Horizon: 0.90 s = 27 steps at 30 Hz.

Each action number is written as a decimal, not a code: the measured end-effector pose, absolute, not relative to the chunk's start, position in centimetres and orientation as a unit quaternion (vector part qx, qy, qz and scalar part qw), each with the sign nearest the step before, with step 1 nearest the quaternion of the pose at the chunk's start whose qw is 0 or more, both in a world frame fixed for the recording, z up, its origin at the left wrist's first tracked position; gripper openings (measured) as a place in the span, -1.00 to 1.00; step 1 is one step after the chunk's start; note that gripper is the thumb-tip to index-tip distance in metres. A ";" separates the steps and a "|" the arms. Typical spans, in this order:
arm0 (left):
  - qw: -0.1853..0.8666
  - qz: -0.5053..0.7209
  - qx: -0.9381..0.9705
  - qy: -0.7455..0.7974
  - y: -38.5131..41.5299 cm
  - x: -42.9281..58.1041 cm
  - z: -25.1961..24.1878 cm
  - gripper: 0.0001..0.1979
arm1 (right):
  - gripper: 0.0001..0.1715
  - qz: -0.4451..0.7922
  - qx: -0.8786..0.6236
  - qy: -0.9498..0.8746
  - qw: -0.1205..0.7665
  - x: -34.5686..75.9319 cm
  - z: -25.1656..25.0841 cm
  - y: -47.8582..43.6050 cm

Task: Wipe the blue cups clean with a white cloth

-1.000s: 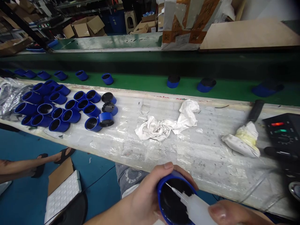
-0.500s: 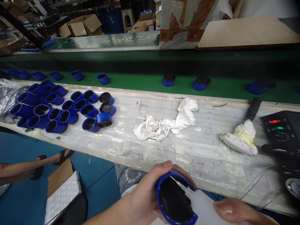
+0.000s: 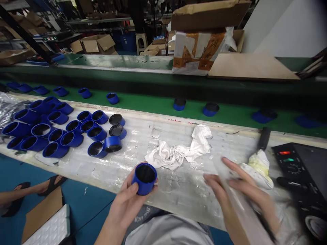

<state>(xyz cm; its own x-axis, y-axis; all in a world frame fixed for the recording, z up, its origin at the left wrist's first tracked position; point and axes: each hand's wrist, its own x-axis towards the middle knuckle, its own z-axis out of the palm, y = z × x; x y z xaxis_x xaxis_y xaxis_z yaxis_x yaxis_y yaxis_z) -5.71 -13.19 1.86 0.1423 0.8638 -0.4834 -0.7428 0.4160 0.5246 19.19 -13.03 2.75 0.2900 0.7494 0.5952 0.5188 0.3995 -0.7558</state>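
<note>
My left hand holds a blue cup with a black inside, just above the near edge of the plastic-covered bench. My right hand is blurred over the bench at the right, its fingers stretched along a pale translucent bottle that lies against the palm. A crumpled white rag lies between the two hands, farther back.
Several blue cups are heaped on the bench at left. More of them ride the green conveyor belt behind. A stained cloth with a dark-handled tool and a black control box sit at right. Another person's sandalled feet are at lower left.
The bottle's nozzle has come out of the cup. My left hand carried the cup left and forward over the bench, while my right hand swung the bottle away to the right.
</note>
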 end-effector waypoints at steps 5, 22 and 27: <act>0.708 0.550 0.206 0.392 -12.3 -5.7 1.2 -0.27 | -0.67 0.072 -0.531 -0.745 0.398 20.5 -1.3 -6.9; 0.417 0.527 0.605 0.427 -11.3 0.2 1.1 -0.30 | -0.62 0.107 -0.606 -0.476 0.628 15.8 4.2 -13.8; 0.329 0.519 0.675 0.408 -11.1 1.6 0.8 -0.31 | -0.69 0.200 -0.588 -0.445 0.646 15.1 2.4 -13.8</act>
